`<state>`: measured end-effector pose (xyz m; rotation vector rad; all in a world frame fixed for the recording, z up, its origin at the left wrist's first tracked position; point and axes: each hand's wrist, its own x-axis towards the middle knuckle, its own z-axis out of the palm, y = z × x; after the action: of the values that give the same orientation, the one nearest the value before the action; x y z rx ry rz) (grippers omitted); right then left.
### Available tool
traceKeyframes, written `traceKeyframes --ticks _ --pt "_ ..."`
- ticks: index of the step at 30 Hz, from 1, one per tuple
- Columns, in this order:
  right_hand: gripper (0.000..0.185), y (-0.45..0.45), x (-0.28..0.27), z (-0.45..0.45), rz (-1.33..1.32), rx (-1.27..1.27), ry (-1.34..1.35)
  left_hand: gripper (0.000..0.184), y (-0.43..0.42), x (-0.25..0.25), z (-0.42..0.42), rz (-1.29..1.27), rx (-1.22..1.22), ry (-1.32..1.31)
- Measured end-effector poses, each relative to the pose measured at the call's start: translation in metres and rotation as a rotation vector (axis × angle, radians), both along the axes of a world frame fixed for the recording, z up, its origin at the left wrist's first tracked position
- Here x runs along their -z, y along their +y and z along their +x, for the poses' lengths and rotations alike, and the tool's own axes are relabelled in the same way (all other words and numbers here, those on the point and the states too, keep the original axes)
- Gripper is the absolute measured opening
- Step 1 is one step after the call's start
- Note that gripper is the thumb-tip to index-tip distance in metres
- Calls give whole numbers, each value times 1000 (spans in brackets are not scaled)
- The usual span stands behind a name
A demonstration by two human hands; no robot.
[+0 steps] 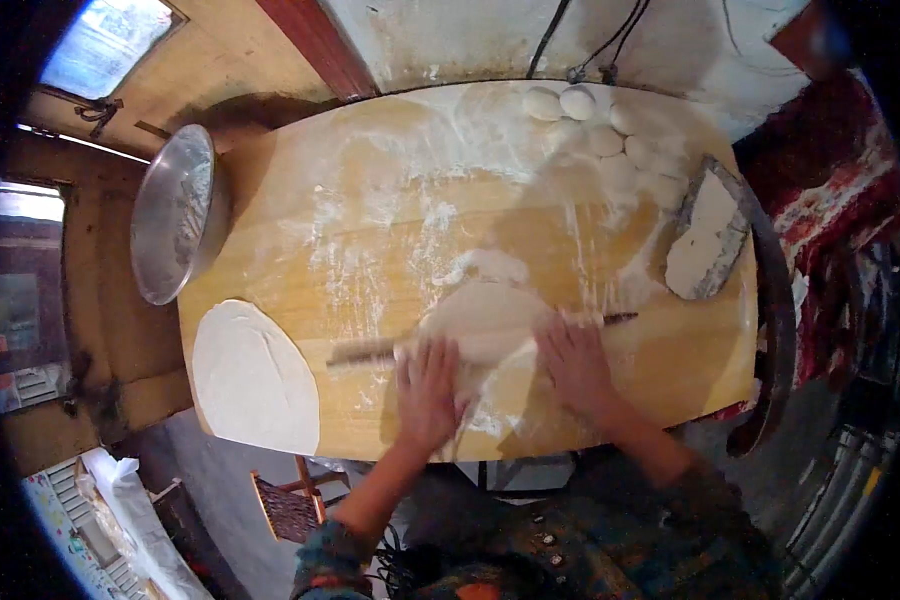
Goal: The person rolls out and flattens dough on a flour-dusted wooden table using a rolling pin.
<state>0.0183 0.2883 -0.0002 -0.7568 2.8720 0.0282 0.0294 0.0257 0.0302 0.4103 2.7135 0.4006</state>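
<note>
A sheet of dough [490, 315] lies in front of me on the floured table. A thin dark rolling pin [362, 355] runs across it; its middle is hidden by dough or blur. My left hand [430, 395] is closed on the pin near the dough's left edge, fingertips blurred by motion. My right hand [575, 362] is closed on the pin at the right edge, also blurred. The pin's dark tip sticks out beyond the right hand. To the left of my left hand, a rolled-out dough sheet [255, 380] rests at the table's edge.
A metal bowl [175, 215] stands tilted at the left edge of the wooden table [370, 240]. Several dough balls [608, 140] sit at the back right. A flour-dusted slab [708, 235] lies at the right. Below the table is a small chair [288, 505].
</note>
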Motion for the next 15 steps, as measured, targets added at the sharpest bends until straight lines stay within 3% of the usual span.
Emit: traceKeyframes --ticks 2,3,5,7,8,10,11,13,15 --pt "60 -10 -23 -25 -41 67 -118 87 -3 12 6 -52 -2 -48" --pt "59 -16 -33 -44 -62 100 -174 82 -3 18 -25 -57 -46 105" --pt "56 -21 7 -119 37 138 216 72 -5 18 -111 -71 -120 352" --pt "55 -16 2 -200 180 229 410 60 -12 5 -195 -83 -188 564" --pt "54 -10 -16 -215 4 268 315 54 -14 -2 -222 -82 -223 678" --pt "52 4 -54 -217 -352 335 62 54 -24 -4 -228 -44 -199 501" --pt "50 13 -41 -221 -340 275 173 53 -28 -4 -234 -24 -189 426" --pt "48 31 1 -221 -306 164 381 54 -41 25 -231 -43 -164 543" --pt "50 33 2 -216 -267 190 360 56 -42 36 -220 -81 -143 614"
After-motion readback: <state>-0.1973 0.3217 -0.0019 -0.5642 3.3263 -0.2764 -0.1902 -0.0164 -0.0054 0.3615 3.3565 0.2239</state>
